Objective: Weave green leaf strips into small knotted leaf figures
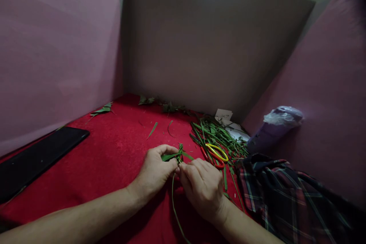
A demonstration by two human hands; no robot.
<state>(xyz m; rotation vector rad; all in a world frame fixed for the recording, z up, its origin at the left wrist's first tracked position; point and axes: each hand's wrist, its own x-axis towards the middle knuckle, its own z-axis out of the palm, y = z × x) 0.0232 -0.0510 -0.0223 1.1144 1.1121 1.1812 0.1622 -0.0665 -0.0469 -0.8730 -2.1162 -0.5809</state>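
Note:
Between my two hands is a small folded or woven piece of green leaf strips, with loose ends sticking out to the sides. My left hand is closed, pinching it between thumb and fingers from the left. From the right, the closed fingers of my right hand pinch at its lower end. A long thin green strand hangs from there toward the bottom of the view. Just beyond my right hand lie scissors with yellow and red handles, their blades hidden among leaf strips.
A heap of green leaf strips lies back right, near white paper. A dark flat board is at left on the red cloth. Plaid fabric and a purple plastic-topped object are at right. Walls surround the surface.

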